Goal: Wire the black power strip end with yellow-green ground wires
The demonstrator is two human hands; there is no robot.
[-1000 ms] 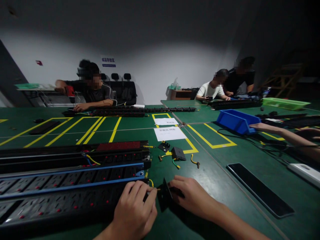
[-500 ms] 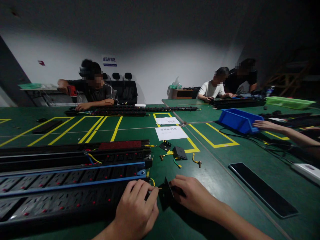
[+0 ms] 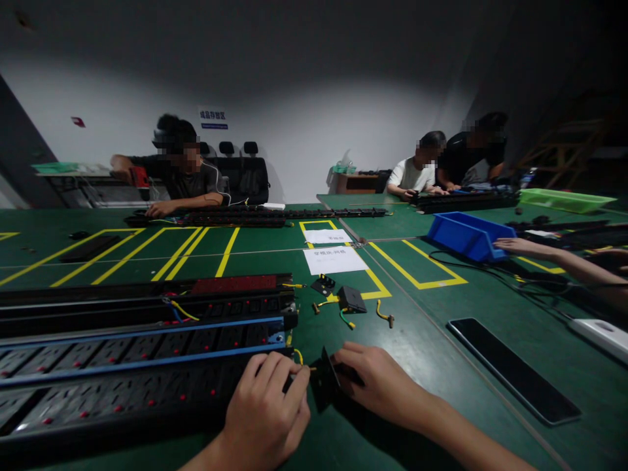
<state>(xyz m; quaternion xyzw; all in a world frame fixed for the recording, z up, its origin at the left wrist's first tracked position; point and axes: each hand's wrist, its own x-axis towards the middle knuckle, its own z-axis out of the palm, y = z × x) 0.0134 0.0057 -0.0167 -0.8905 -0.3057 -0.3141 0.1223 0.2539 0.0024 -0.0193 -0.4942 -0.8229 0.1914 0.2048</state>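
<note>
My left hand is closed at the near right end of a black power strip with red-dotted sockets. Its thumb and forefinger pinch what looks like the end of a yellow wire, mostly hidden by the fingers. A small thin tip points from the fingertips toward a black end plate. My right hand grips that plate from its right side, holding it upright and facing the strip's end. Behind lie a blue-edged power strip and other black strips.
Past my hands lie a black square module, short yellow-green wires and paper labels. A phone lies right, near a blue bin touched by another person's hand. Across the table, a person holds a red drill.
The view has shifted very slightly. Both of my hands keep their places and grips, with the end plate still beside the left fingertips.
</note>
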